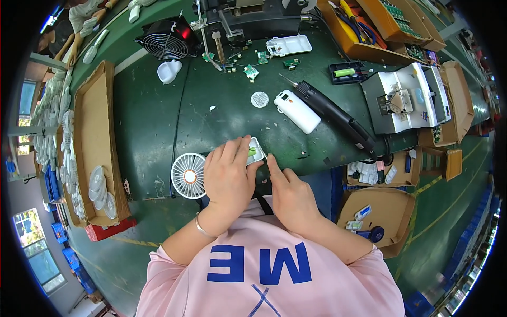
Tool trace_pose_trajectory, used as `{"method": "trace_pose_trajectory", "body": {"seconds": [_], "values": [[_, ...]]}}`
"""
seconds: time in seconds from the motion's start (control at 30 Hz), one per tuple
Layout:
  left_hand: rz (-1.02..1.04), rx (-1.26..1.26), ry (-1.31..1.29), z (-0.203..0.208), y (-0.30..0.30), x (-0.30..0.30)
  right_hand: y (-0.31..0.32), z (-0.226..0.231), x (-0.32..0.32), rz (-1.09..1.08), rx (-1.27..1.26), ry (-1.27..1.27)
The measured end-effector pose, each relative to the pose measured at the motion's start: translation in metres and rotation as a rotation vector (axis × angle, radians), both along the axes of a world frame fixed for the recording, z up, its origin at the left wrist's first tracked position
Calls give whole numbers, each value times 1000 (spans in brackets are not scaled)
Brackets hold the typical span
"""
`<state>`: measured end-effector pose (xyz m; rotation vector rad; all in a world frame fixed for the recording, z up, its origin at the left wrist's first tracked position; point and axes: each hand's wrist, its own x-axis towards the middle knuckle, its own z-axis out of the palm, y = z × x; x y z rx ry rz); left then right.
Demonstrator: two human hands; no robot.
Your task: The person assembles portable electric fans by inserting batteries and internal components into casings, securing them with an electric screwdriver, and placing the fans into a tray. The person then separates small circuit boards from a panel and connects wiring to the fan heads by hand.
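My left hand (229, 171) is closed over a small white handheld fan. Its round slatted fan head (179, 182) with an orange-lit hub shows on the hand's left. To the right of my fingers an open white housing (257, 151) shows something green inside; my hand hides where it joins the head. My right hand (296, 201) is at the housing's right end, index finger stretched along its edge and the other fingers curled. Its thumb is hidden. Farther off lie a white oblong handle case (297, 112), a black electric screwdriver (332, 113) and a round silvery disc (260, 99).
A cardboard tray (95, 100) with clear round covers stands at the left. At the back are a black fan (168, 39), small green circuit boards (251, 72) and a white tray-like shell (289, 46). A white metal fixture (377, 103) and parts boxes (398, 211) are at the right.
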<state>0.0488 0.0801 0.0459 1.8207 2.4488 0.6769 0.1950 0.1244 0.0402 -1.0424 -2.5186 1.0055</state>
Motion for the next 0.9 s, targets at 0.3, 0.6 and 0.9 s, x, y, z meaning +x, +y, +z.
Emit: {"method": "trace_pose_trajectory", "body": {"seconds": [0.3, 0.6, 0.9], "values": [[1, -31, 6, 1, 1, 2, 16, -10, -6, -69, -173, 245], [13, -22, 17, 0, 0, 2, 10, 6, 6, -132, -103, 224], [24, -33, 37, -2, 1, 2, 8, 4, 6, -88, -51, 130]]}}
